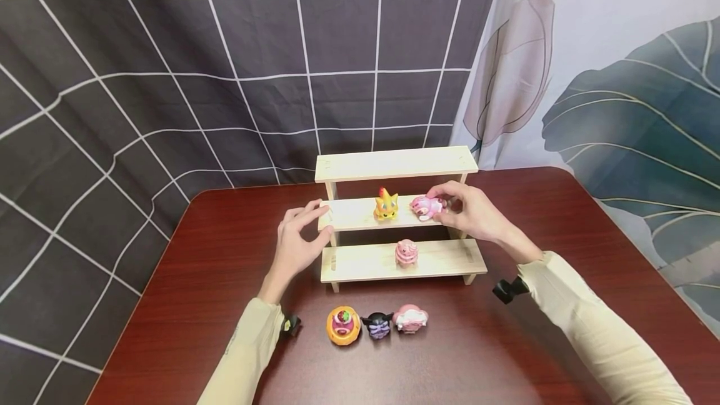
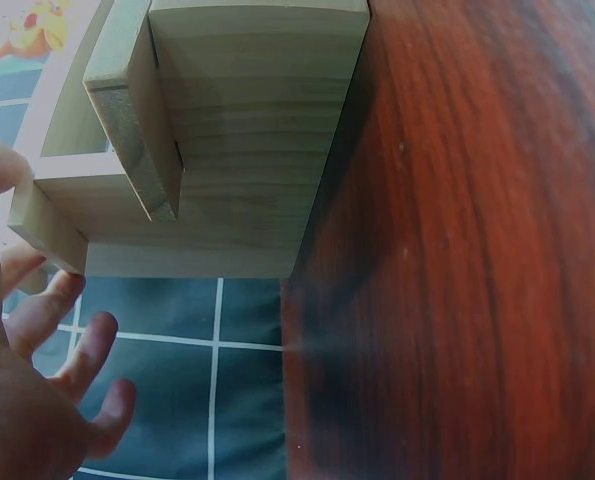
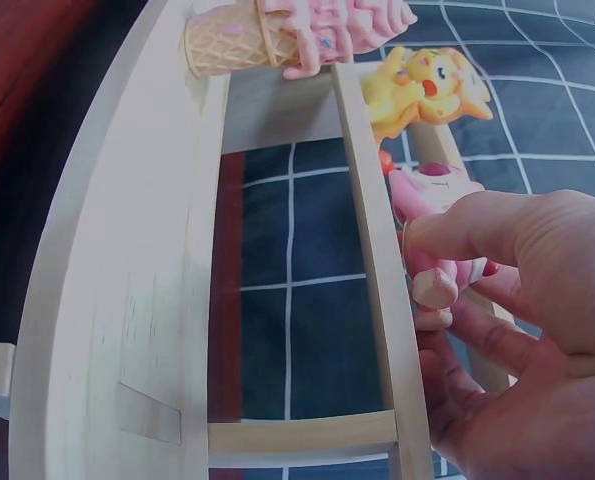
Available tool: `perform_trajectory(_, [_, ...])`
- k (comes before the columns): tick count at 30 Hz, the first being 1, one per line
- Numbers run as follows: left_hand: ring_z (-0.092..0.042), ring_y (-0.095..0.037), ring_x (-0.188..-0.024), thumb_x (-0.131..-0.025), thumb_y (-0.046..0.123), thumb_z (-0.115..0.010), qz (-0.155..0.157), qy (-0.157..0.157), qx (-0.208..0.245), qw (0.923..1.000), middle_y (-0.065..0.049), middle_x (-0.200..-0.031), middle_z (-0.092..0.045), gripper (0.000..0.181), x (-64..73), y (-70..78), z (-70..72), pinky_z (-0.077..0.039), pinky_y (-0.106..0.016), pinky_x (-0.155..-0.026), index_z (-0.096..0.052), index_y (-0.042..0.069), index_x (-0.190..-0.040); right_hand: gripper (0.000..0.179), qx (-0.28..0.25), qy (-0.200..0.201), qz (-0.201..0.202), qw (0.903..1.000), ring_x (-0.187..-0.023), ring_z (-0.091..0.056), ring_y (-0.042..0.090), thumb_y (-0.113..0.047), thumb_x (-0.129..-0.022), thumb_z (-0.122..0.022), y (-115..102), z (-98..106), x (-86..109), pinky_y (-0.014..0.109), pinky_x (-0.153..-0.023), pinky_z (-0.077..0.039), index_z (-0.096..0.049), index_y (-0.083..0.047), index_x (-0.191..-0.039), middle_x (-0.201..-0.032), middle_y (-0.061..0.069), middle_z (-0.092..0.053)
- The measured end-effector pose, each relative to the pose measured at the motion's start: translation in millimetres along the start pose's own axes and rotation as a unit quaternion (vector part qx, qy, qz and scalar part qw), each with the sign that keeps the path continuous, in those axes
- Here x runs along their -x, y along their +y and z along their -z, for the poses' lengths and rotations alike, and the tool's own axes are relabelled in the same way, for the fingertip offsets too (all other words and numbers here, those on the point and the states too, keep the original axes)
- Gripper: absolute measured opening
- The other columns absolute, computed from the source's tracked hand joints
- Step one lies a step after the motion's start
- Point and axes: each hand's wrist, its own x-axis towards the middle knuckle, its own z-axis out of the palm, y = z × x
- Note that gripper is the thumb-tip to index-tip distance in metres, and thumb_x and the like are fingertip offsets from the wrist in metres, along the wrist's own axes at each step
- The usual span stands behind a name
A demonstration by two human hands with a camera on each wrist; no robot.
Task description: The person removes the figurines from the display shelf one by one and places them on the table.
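A three-tier wooden display stand [image 1: 360, 265] stands on the table. My left hand [image 1: 297, 237] grips the left end of its middle shelf, thumb at the front edge and fingers at the back; the left wrist view shows the outer fingers spread loosely. With my right hand [image 1: 469, 210] I pinch a pink toy figurine [image 1: 425, 207] between thumb and fingers, at the right part of the middle shelf. A yellow toy figurine [image 1: 385, 205] sits beside it to the left. On the lowest shelf stands a pink ice-cream-cone figurine [image 3: 307, 38].
In front of the stand, a round orange toy [image 1: 343, 325], a black-and-purple figurine [image 1: 378, 325] and a pink-and-white figurine [image 1: 411, 319] lie in a row on the dark red table [image 1: 225, 255]. A grey checked curtain [image 1: 247, 36] hangs behind, a leaf-patterned one [image 1: 647, 111] at right.
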Motion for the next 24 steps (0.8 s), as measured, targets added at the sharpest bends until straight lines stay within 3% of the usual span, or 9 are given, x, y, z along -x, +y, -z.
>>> perform_trajectory(24, [-0.055,-0.032,-0.106,-0.081,0.017,-0.079,-0.002,0.001,0.000,1.0000,-0.010,-0.130,-0.065,0.040,0.2,4.0,0.8,-0.035,-0.054,-0.088,-0.075,0.007,-0.119,0.037,-0.014,0.003,-0.029,0.9995,-0.083,-0.059,0.024,0.006,-0.079,-0.078,-8,6,17.0,0.035,-0.072,-0.047,-0.068,-0.004,-0.113,-0.099,0.006,-0.068])
